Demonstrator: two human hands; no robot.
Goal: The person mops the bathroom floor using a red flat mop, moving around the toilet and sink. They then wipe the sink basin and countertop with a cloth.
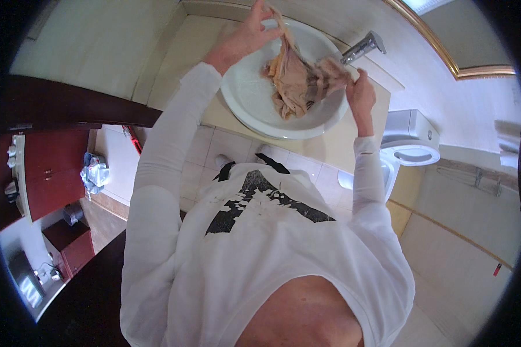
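A wet, beige-pink cloth garment [293,78] with darker stripes is stretched and bunched over a round white washbasin [247,97]. My left hand [256,34] lifts one end of it high above the basin's far left rim, the cloth pinched at the fingers. At the right rim, my right hand [362,93] grips the other end. Part of the cloth between the hands is blurred. Its lower folds hang into the bowl, and whether they touch the bottom is hard to tell. Just beyond my right hand stands a chrome faucet [360,48].
The basin sits on a cream countertop [338,147]. To the right is a toilet [417,154] with its lid raised. A gold-framed mirror [456,69] hangs on the far wall. On the left, a dark door frame [69,99] opens onto a room with red cabinets [56,173].
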